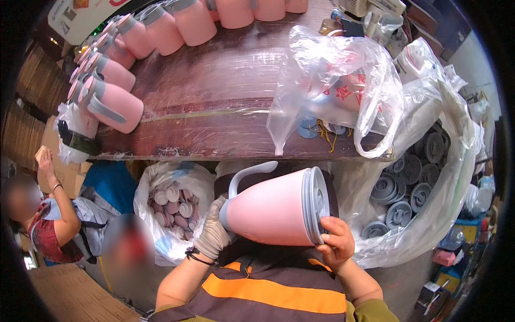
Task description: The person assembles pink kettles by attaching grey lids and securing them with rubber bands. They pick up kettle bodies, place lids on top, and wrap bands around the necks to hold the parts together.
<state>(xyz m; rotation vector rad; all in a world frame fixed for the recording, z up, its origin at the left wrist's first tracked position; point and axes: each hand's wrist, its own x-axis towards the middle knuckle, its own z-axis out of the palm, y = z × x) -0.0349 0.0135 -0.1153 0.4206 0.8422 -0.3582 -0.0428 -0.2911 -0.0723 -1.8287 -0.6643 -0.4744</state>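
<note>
A pink jug (pixel 268 209) lies on its side in front of my body, its grey curved handle (pixel 252 173) upward at the left. My left hand (pixel 213 232), in a white glove, is wrapped round the narrow grey end. A round grey base piece (pixel 316 199) sits on the jug's wide end, facing right. My bare right hand (pixel 337 242) has its bent fingers against the lower rim of that piece, gripping it. The palm side of the left hand is hidden by the jug.
Pink jugs (pixel 113 104) stand along the far and left edges of the brown table (pixel 214 96). A clear plastic bag (pixel 332 70) lies on its right side. Below are a sack of pink and white caps (pixel 174 206) and a lined bin of grey discs (pixel 399 214). People (pixel 67 225) are at left.
</note>
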